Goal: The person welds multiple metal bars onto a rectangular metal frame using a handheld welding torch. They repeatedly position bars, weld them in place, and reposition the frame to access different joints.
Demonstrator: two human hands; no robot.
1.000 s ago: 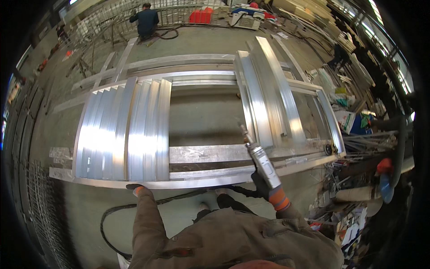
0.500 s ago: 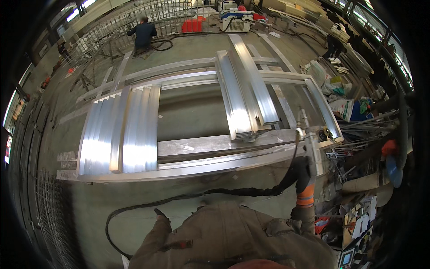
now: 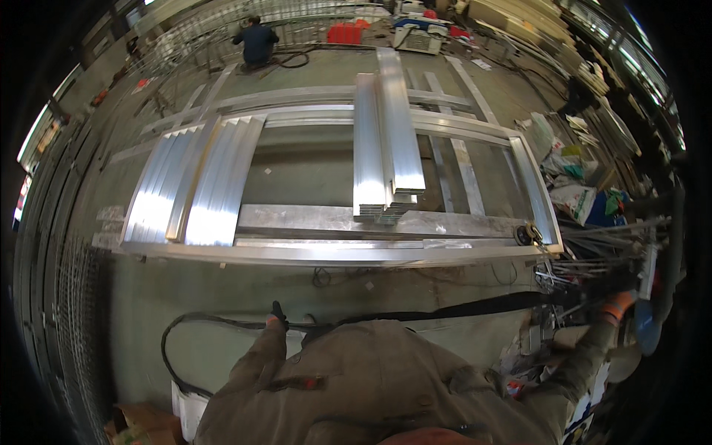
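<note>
My right hand [image 3: 614, 298], in a dark glove with an orange cuff, is stretched out to the far right. It is closed around a silver-bodied welding gun [image 3: 650, 256], smeared by motion. From there a thick black cable [image 3: 475, 305] runs across in front of my waist and loops at the lower left. My left hand [image 3: 277, 314], also gloved, hangs near that cable with a finger stretched up; it holds nothing that I can see. Ahead lies a large rectangular aluminium frame [image 3: 334, 255]. Ribbed silver panels [image 3: 217, 189] cover its left part, and stacked aluminium profiles [image 3: 400, 141] lie across its middle.
A round dark tool [image 3: 528, 234] sits at the frame's near right corner. Bags [image 3: 572, 199] and metal rods crowd the right side. A person [image 3: 256, 43] crouches at the far left, with a red box [image 3: 344, 33] and a white machine [image 3: 420, 35] farther right.
My right hand has swung the welding gun from the frame's near right corner out to the far right, drawing the cable along. My left hand has risen slightly, and the view has shifted.
</note>
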